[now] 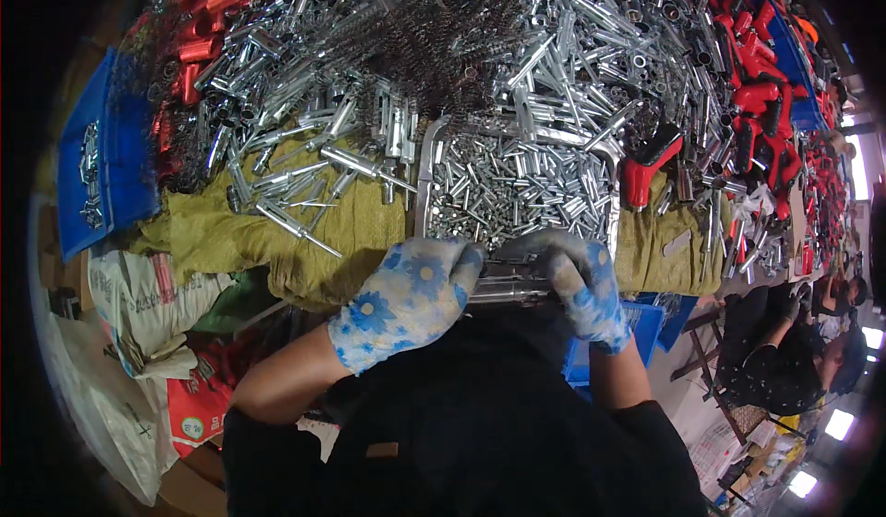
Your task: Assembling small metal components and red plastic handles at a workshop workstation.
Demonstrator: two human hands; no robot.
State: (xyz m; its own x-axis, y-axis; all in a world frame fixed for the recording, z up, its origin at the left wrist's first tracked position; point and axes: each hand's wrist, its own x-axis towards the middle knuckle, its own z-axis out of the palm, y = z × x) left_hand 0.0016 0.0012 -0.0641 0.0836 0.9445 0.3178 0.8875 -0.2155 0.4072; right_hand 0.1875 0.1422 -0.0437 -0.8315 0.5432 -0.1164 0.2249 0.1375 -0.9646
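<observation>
At the near edge of a metal tray, both my hands work close together in white gloves printed with blue flowers. The fingers of my left hand are bent and pressed together at the tray's front left. My right hand is closed too, its thumb and fingers pinched by the front right. What lies in either grip is hidden by the gloves. Just below the fingertips are shiny metal bars or tubes, partly covered. The tray holds many small silver pins and short tubes.
Behind the tray rises a heap of silver tubes with dark coil springs. Red tool bodies lie at right, red cylinders at far left. A blue bin stands left. Yellow woven cloth covers the bench; other people sit far right.
</observation>
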